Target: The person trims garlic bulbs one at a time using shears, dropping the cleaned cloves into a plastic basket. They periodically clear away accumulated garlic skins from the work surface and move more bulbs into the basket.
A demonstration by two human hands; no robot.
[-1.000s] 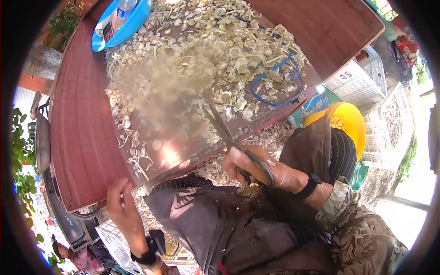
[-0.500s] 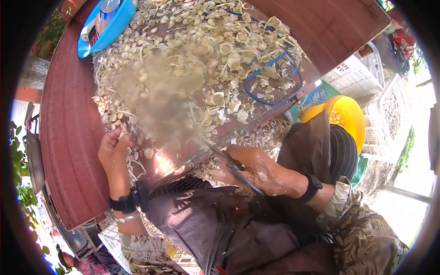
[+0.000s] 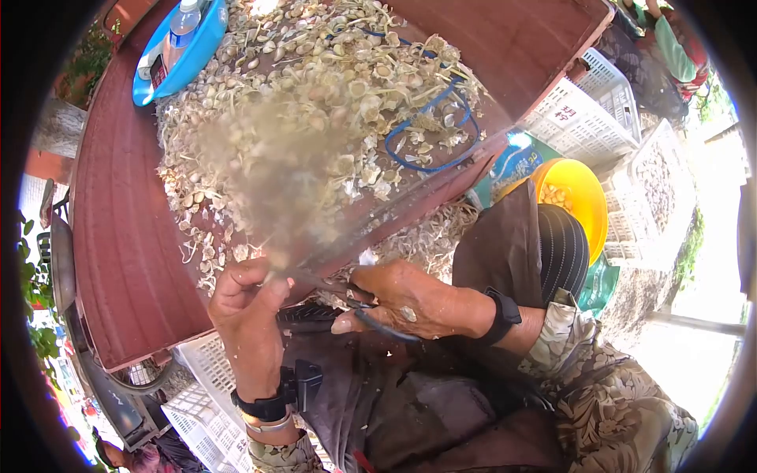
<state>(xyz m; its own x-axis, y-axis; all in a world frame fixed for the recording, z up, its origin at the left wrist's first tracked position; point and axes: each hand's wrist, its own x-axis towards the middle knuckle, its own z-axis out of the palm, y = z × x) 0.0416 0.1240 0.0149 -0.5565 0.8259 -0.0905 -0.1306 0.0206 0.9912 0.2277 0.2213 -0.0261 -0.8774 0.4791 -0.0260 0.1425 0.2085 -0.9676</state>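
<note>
Pale garlic heap (image 3: 315, 102) lying largely uncut over the red table (image 3: 126, 236); at its near edge left hand (image 3: 248, 315) pinching one stalk (image 3: 276, 266), right hand (image 3: 410, 299) clenched round scissors (image 3: 347, 299); seemingly most left.

Your garlic heap (image 3: 331, 79) is pale beige, the ribbed tabletop (image 3: 126, 252) reddish-brown. At eleven o'clock the plastic bowl (image 3: 197, 51) is bright blue, at three the plastic basin (image 3: 593, 213) yellow. Your sleeve (image 3: 623, 394) shows a brown-and-cream leaf print.

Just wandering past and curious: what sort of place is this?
Probably an outdoor garlic-trimming spot: a red table heaped with garlic, scissors in the right hand, white crates alongside.
</note>
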